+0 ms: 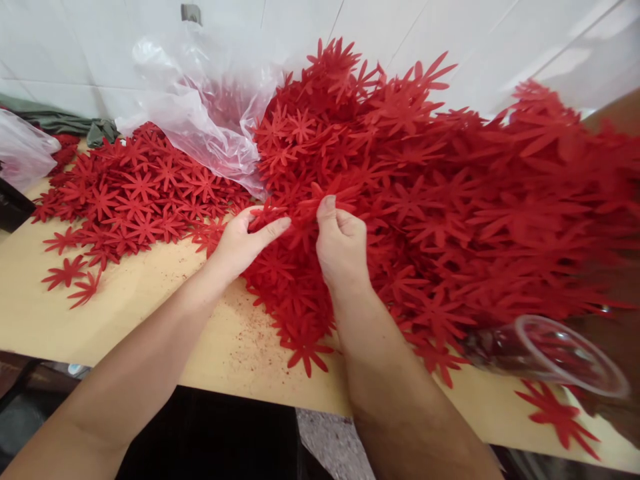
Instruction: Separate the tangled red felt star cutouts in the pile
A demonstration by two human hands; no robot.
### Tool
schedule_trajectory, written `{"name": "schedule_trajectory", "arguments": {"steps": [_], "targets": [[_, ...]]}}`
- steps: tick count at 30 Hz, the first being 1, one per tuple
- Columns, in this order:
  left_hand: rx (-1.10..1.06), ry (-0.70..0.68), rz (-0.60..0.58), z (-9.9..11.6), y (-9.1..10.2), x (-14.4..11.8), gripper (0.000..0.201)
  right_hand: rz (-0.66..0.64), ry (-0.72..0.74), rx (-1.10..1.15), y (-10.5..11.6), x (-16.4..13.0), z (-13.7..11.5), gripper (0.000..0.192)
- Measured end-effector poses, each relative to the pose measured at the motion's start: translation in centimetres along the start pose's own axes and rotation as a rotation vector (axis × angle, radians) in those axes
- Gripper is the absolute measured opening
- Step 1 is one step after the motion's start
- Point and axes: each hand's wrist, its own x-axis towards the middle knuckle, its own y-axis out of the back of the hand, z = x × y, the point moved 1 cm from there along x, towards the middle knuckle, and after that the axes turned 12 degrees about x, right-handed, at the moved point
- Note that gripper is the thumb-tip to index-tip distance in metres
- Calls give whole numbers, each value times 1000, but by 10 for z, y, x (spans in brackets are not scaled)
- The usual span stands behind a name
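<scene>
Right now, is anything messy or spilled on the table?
Yes. Red crumbs are scattered on the table below the flower pile, and one flower lies alone by the front edge, near a tipped clear cup.

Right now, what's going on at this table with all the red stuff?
A person is working with both bare hands in a big pile of red cut-out flowers on a wooden table. The left hand and right hand pinch flowers at the pile's near edge. A flatter spread of flowers lies to the left, a clear plastic bag behind, and a clear cup on its side at right.
</scene>
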Motion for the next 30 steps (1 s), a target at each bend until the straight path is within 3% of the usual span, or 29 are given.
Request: {"name": "schedule_trajectory", "arguments": {"steps": [3, 6, 11, 13, 18, 25, 30], "targets": [[68, -55, -11, -3, -5, -2, 33, -126, -14, 7, -9, -7, -3, 57], [79, -81, 56, -6, -5, 0, 24, -203, -16, 12, -12, -10, -5, 53], [43, -50, 137, -8, 1, 4, 16, 55, 54, 31, 2, 5, 3, 38], [40, -37, 140, -7, 2, 4, 16, 102, 69, 40, 8, 11, 8, 31], [11, 4, 109, -3, 0, 1, 16, 6, 75, -14, 7, 11, 9, 26], [31, 40, 140, 0, 1, 1, 9, -36, 93, -116, 10, 6, 0, 46], [-40, 29, 137, -1, 1, 2, 9, -32, 96, -116, 12, 7, -1, 49]]}}
